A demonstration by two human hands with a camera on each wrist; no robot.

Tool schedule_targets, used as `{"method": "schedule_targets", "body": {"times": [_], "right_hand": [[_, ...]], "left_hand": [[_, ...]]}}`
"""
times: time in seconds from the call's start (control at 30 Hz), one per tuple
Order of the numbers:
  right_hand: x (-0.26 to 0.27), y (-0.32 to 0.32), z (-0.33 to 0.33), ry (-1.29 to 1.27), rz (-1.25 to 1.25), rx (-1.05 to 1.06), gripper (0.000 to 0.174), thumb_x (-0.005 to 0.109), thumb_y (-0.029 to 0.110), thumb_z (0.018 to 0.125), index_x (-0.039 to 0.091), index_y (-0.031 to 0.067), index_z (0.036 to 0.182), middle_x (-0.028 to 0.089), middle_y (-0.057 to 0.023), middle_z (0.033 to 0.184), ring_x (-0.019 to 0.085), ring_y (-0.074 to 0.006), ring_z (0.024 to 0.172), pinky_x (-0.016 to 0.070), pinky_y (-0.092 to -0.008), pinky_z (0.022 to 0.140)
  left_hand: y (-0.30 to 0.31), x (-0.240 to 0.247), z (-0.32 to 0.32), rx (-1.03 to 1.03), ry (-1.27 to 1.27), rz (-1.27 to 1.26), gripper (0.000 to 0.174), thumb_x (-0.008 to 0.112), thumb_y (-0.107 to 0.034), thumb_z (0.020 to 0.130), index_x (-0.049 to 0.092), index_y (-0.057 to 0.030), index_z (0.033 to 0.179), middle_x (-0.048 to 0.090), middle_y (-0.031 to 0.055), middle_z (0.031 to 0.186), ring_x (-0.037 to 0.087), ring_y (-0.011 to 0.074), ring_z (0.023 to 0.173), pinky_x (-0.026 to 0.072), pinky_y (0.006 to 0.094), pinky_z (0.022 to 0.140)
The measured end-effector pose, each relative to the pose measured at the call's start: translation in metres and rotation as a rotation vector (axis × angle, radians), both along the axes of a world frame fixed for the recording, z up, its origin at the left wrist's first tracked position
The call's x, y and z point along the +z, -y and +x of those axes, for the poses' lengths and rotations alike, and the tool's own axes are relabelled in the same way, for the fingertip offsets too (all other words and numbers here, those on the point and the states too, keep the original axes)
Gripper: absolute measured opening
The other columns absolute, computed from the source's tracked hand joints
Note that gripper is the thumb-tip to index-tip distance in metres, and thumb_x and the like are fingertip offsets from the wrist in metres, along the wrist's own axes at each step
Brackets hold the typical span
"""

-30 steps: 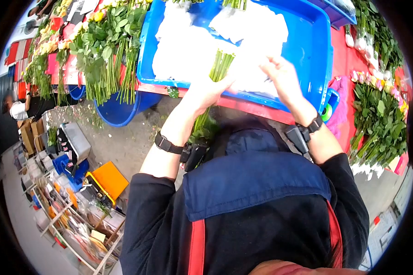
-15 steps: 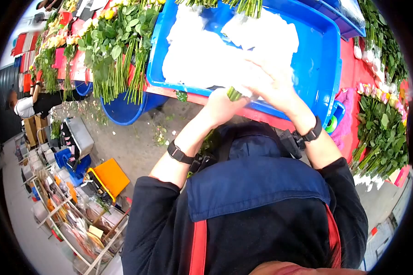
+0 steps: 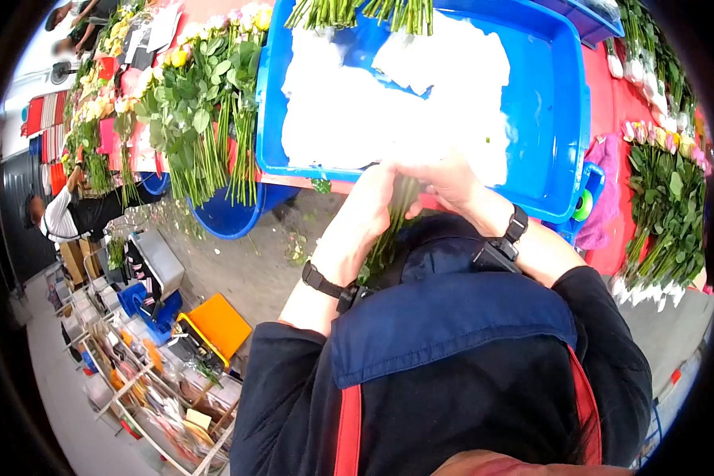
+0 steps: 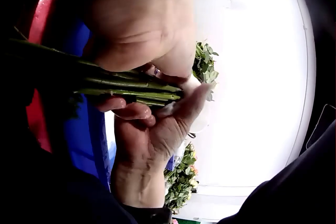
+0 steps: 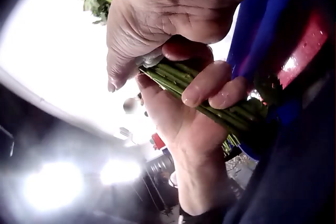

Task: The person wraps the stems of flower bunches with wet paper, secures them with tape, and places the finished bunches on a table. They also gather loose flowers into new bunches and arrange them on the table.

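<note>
A bunch of green flower stems (image 5: 178, 79) is gripped between both hands at the front of the blue tray. My left hand (image 3: 369, 202) holds it from the left side, with the stems across its palm in the right wrist view. From the other side, my right hand (image 3: 448, 178) curls its fingers (image 5: 202, 85) over the stems, close to their cut ends. A bit of wet whitish material (image 5: 152, 57) sits at those ends under the right hand. In the left wrist view the stems (image 4: 142, 87) run off into shadow; the flower heads are hidden.
White soft sheets (image 3: 349, 111) lie in the blue tray (image 3: 543, 119), with cut stems (image 3: 397, 12) over its far side. Leafy flower bunches (image 3: 198, 103) lie left, more bunches (image 3: 666, 190) right, beside a pink cloth (image 3: 603, 190). A blue bucket (image 3: 230, 214) stands below; another person (image 3: 59, 214) is farther left.
My right hand was over the tray, apart from the stems; it has come left and down onto their cut ends. Both hands now meet around the bunch near the tray's front rim.
</note>
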State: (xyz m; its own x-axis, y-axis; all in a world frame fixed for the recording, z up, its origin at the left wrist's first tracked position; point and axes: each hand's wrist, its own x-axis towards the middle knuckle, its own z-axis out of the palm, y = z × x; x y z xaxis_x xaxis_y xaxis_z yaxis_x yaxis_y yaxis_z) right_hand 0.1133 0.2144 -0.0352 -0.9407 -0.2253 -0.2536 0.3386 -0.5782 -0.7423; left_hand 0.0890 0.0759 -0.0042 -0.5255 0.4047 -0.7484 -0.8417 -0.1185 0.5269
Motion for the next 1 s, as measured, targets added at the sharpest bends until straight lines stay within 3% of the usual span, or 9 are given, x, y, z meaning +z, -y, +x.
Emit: {"method": "schedule_targets", "body": {"times": [0.13, 0.23, 0.37, 0.57, 0.77, 0.8, 0.87, 0.97, 1.0], "right_hand": [[-0.004, -0.006, -0.008, -0.037, 0.082, -0.035, 0.044, 0.077, 0.021, 0.078, 0.060, 0.0025, 0.114, 0.063, -0.0038, 0.098, 0.058, -0.0116, 0.088, 0.0489, -0.0269, 0.078], [-0.004, -0.009, -0.008, -0.040, 0.076, -0.025, 0.046, 0.077, 0.021, 0.077, 0.060, 0.0028, 0.116, 0.064, -0.0035, 0.098, 0.058, -0.0114, 0.088, 0.0480, -0.0265, 0.078], [0.001, -0.012, -0.007, 0.071, 0.048, -0.056, 0.048, 0.075, 0.020, 0.078, 0.058, 0.0011, 0.119, 0.065, -0.0051, 0.098, 0.060, -0.0131, 0.089, 0.0489, -0.0280, 0.078], [-0.003, -0.012, -0.013, 0.084, -0.054, -0.155, 0.037, 0.071, 0.016, 0.079, 0.062, -0.0027, 0.110, 0.068, -0.0100, 0.094, 0.064, -0.0165, 0.083, 0.0501, -0.0291, 0.072], [-0.005, -0.012, -0.024, 0.149, -0.095, 0.031, 0.022, 0.066, 0.017, 0.081, 0.066, 0.0007, 0.096, 0.068, -0.0100, 0.092, 0.064, -0.0168, 0.082, 0.0501, -0.0307, 0.071], [-0.012, -0.008, -0.028, 0.145, -0.112, 0.022, 0.025, 0.069, 0.023, 0.082, 0.066, 0.0034, 0.097, 0.068, -0.0091, 0.097, 0.063, -0.0164, 0.084, 0.0495, -0.0312, 0.070], [-0.002, -0.019, -0.036, 0.046, 0.001, 0.167, 0.037, 0.071, 0.031, 0.083, 0.066, 0.0019, 0.106, 0.066, -0.0082, 0.103, 0.063, -0.0171, 0.087, 0.0509, -0.0335, 0.075], [-0.009, -0.058, -0.059, -0.374, 0.952, -0.040, 0.040, 0.067, 0.026, 0.088, 0.062, 0.0012, 0.119, 0.068, -0.0097, 0.106, 0.062, -0.0198, 0.099, 0.0477, -0.0295, 0.086], [0.016, -0.084, -0.077, -0.167, 1.155, 0.020, 0.038, 0.069, 0.025, 0.086, 0.064, 0.0042, 0.117, 0.069, -0.0102, 0.107, 0.064, -0.0191, 0.099, 0.0485, -0.0299, 0.087]], "left_hand": [[0.004, -0.009, 0.000, 0.007, -0.165, 0.106, 0.037, 0.043, -0.038, 0.099, 0.051, -0.0053, 0.115, 0.059, 0.0077, 0.084, 0.057, 0.0173, 0.062, 0.0446, 0.0298, 0.045], [0.006, -0.018, 0.002, 0.024, -0.215, 0.038, 0.037, 0.047, -0.036, 0.098, 0.055, -0.0014, 0.107, 0.059, 0.0071, 0.078, 0.057, 0.0177, 0.056, 0.0423, 0.0276, 0.046], [0.001, -0.007, -0.002, -0.044, -0.133, 0.026, 0.034, 0.050, -0.034, 0.098, 0.055, -0.0024, 0.111, 0.063, 0.0089, 0.084, 0.060, 0.0170, 0.060, 0.0434, 0.0265, 0.049], [-0.008, 0.005, -0.002, -0.055, -0.251, 0.091, 0.031, 0.047, -0.030, 0.100, 0.052, -0.0043, 0.115, 0.061, 0.0072, 0.085, 0.058, 0.0158, 0.058, 0.0447, 0.0246, 0.052], [-0.004, -0.011, -0.001, -0.209, -0.492, -0.187, 0.024, 0.047, -0.024, 0.100, 0.058, -0.0034, 0.104, 0.058, 0.0025, 0.076, 0.052, 0.0108, 0.055, 0.0405, 0.0249, 0.049], [-0.003, -0.007, -0.006, -0.215, -0.518, -0.229, 0.024, 0.047, -0.025, 0.100, 0.059, -0.0035, 0.103, 0.058, 0.0029, 0.075, 0.052, 0.0107, 0.055, 0.0403, 0.0250, 0.049], [0.004, 0.001, -0.017, -0.071, -0.374, -0.176, 0.027, 0.047, -0.025, 0.099, 0.059, -0.0017, 0.097, 0.062, 0.0079, 0.077, 0.051, 0.0124, 0.053, 0.0399, 0.0250, 0.046], [0.037, 0.001, -0.039, -0.041, -0.343, -0.200, 0.026, 0.050, -0.025, 0.098, 0.060, -0.0006, 0.097, 0.065, 0.0105, 0.079, 0.052, 0.0134, 0.051, 0.0400, 0.0253, 0.046], [0.046, 0.004, -0.042, -0.036, -0.379, -0.244, 0.026, 0.051, -0.024, 0.098, 0.061, -0.0004, 0.097, 0.065, 0.0115, 0.079, 0.052, 0.0136, 0.051, 0.0402, 0.0256, 0.046]]}}
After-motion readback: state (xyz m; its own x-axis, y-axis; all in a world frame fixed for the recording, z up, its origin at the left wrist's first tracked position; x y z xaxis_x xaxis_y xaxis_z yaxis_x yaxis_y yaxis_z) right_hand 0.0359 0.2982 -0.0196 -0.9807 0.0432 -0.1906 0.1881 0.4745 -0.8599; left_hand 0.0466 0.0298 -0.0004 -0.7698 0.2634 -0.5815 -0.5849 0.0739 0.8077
